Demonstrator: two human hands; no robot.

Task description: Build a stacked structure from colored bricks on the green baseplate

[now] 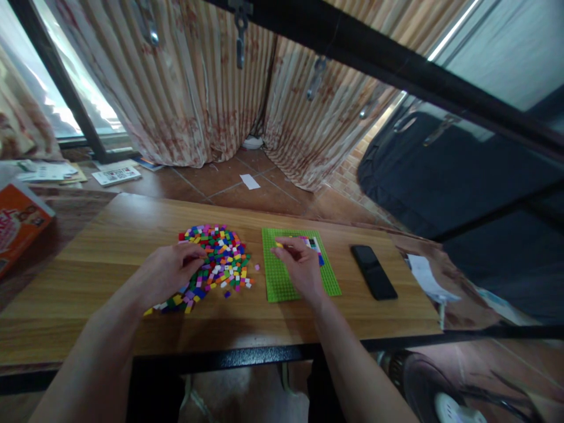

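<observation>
A heap of small building bricks (227, 252) in many colours lies on the wooden table. My left hand (171, 273) is over the heap's left side, thumb and fingertips drawn together; whatever may be between them is too small to make out. Right of the heap lies a green studded baseplate (277, 285). Above it, my right hand (304, 267) pinches a small yellow brick (278, 244) between thumb and forefinger. Partly hidden behind that hand, several white, black, blue and pink bricks (315, 244) sit on the plate's upper right part.
A black phone (373, 272) lies right of the baseplate on the table (110, 235). One loose pink brick (257, 267) rests between heap and plate. At the far left stands an orange box (20, 220). A dark metal bar (352, 64) crosses overhead, with curtains (189, 88) behind.
</observation>
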